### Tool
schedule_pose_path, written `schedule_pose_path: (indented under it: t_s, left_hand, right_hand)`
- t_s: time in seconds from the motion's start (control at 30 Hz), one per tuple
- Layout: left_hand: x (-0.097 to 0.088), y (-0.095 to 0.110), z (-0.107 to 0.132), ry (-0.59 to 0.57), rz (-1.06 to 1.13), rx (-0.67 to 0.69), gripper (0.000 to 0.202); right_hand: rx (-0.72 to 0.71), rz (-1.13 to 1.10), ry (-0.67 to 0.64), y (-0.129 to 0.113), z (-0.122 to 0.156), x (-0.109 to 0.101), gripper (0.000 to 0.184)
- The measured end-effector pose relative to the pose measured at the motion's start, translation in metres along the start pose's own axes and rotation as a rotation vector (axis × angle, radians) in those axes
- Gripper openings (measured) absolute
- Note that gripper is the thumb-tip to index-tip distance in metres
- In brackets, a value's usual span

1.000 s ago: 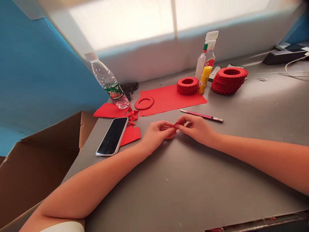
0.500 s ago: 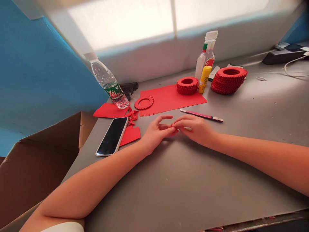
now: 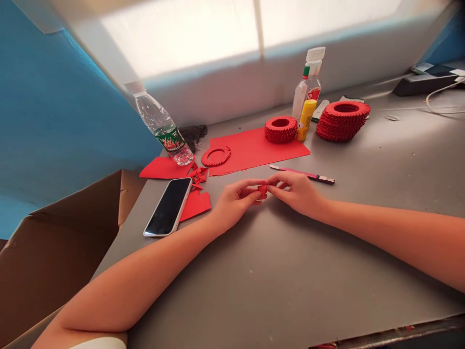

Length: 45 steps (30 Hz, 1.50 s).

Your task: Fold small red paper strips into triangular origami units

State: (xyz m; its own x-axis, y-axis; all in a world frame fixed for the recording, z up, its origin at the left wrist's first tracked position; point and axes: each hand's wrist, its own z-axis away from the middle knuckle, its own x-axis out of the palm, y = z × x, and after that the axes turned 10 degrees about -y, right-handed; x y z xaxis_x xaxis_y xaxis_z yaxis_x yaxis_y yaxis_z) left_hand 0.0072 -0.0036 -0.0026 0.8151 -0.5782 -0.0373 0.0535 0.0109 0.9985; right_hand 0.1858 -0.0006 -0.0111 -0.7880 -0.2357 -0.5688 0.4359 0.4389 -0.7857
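My left hand (image 3: 236,199) and my right hand (image 3: 296,193) meet at the middle of the grey table (image 3: 327,271), both pinching a small folded piece of red paper (image 3: 262,189) between their fingertips. Most of the piece is hidden by the fingers. Just beyond my right hand lies a pink craft knife (image 3: 301,173). A red paper sheet (image 3: 254,148) lies further back, with a flat red paper ring (image 3: 216,155) at its left edge.
A phone (image 3: 168,206) lies face up left of my hands, on red paper scraps (image 3: 196,203). Behind stand a water bottle (image 3: 162,123), a glue bottle (image 3: 308,87), a yellow glue stick (image 3: 304,120) and two stacked red paper rings (image 3: 280,129) (image 3: 342,120). An open cardboard box (image 3: 54,252) sits at left.
My left fingers, spread half a second ago, have closed again on the red piece. Both hands stay in place, turning the piece slightly between the fingertips.
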Motion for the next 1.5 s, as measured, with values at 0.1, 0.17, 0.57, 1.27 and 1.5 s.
schedule_pose_path:
  t_s: [0.1,0.17,0.57,1.27,1.5]
  left_hand:
    - [0.0,-0.001,0.0,0.039,-0.054,0.018,0.028]
    - [0.0,-0.002,0.0,0.08,-0.07,0.022,0.021]
    - [0.003,-0.002,0.002,0.106,0.0,0.033,0.016]
    - [0.006,-0.002,0.004,0.068,-0.013,0.023,0.016]
    - [0.005,0.0,0.002,0.092,0.035,-0.01,0.014]
  right_hand:
    - [0.039,-0.021,-0.041,-0.003,0.0,-0.001,0.015]
    - [0.057,-0.045,-0.073,-0.005,0.0,-0.002,0.016]
    - [0.182,-0.338,-0.151,-0.01,0.0,0.003,0.004]
    - [0.167,-0.526,-0.199,-0.011,0.0,0.002,0.005]
    - [0.179,-0.483,-0.118,-0.007,-0.002,0.001,0.012]
